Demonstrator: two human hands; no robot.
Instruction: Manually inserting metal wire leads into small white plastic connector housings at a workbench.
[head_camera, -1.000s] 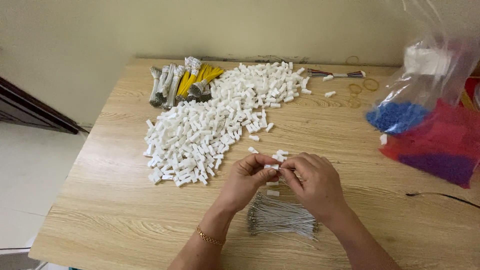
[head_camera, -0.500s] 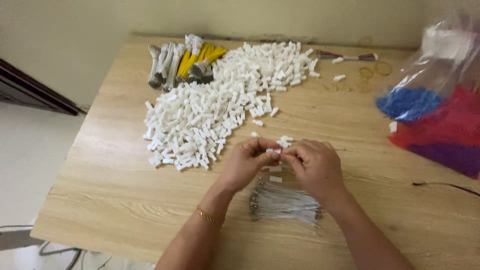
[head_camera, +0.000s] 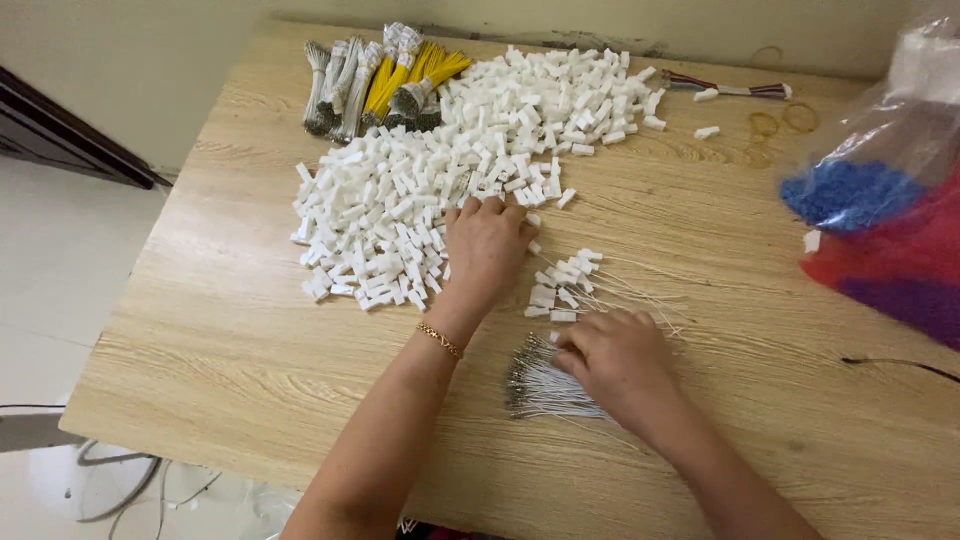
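Two hands: left hand (head_camera: 487, 243) fingers spread on white connectors (head_camera: 400, 215); right hand (head_camera: 612, 360) fingers curled over wire bundle (head_camera: 540, 385)

Clear plastic bags (head_camera: 880, 190) of blue, red, purple pieces lie far right.

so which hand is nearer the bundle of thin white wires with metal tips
Right. The right hand rests on the bundle of thin white wires; the left hand is farther up the table, at the pile of small white plastic connectors.
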